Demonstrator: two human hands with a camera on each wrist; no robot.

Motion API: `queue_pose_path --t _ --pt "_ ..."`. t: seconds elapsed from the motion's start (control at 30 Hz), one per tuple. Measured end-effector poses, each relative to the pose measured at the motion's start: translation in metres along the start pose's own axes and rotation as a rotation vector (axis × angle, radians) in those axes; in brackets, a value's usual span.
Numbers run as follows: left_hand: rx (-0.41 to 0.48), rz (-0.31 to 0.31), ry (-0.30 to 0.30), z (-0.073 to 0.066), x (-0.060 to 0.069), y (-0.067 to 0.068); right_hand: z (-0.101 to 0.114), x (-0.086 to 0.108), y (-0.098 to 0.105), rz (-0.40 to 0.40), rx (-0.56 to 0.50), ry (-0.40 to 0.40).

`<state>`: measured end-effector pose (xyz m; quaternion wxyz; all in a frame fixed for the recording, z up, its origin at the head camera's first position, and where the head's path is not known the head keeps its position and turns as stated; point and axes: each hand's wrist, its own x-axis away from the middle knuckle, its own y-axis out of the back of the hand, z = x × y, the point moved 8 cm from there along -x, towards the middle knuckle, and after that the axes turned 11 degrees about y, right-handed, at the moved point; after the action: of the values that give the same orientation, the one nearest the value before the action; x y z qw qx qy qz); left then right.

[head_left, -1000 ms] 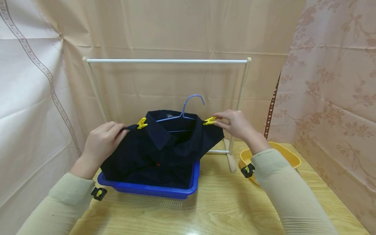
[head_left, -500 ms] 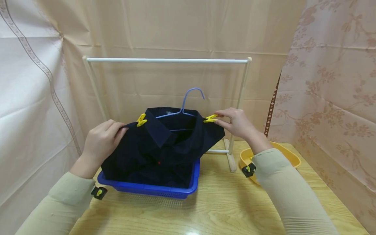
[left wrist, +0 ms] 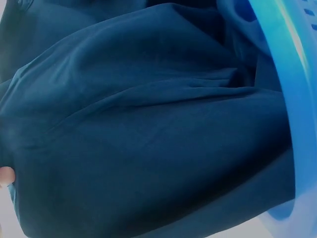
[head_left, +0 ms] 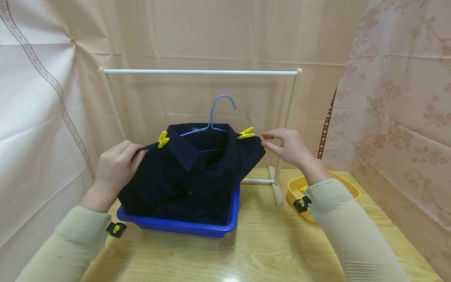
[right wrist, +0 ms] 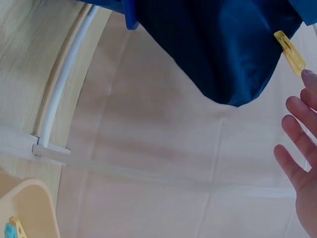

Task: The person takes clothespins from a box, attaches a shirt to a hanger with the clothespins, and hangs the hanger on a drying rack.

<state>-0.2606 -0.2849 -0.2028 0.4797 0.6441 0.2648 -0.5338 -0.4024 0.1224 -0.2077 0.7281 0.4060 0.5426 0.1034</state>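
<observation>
The left hand (head_left: 118,166) pinches the dark collared shirt (head_left: 176,182) by one shoulder, seemingly to spread it over the blue basket (head_left: 183,227) near the tabletop's (head_left: 260,243) left edge; the right hand (head_left: 290,145), fingers parted, holds nothing; yellow clothespins (head_left: 246,133) likely stop slipping off the wire hanger (head_left: 211,116).

Matt cloth all over the shirt (head_left: 186,176), soft folds, hardly a gleam! Smooth plastic clips (head_left: 163,140) at its eleven and two, and the hanger (head_left: 211,112) looks smooth too, with a low sheen. Down at the shirt's six, the basket (head_left: 190,228): hard plastic, glossy rim. Wood grain across the surface (head_left: 260,235), smooth, bright glare at six! Smooth plastic basin (head_left: 352,192) at four; creased cloth drape (head_left: 211,39) up at twelve.
</observation>
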Motion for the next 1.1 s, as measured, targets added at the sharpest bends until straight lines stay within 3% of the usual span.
queue_pose_path --t 0.27,0.7,0.87,1.1 --pt "-0.029 0.019 0.021 0.007 0.003 0.000 -0.008 0.008 0.006 0.004 -0.009 -0.051" --pt "-0.051 0.044 0.042 0.018 0.007 0.000 -0.013 0.016 0.013 -0.029 -0.011 -0.051" --pt "-0.040 0.021 0.063 0.022 0.009 0.001 -0.015 0.017 0.009 -0.013 -0.038 -0.077" --pt "-0.096 0.059 0.088 0.027 0.009 0.002 -0.018 0.019 -0.006 0.052 -0.133 -0.170"
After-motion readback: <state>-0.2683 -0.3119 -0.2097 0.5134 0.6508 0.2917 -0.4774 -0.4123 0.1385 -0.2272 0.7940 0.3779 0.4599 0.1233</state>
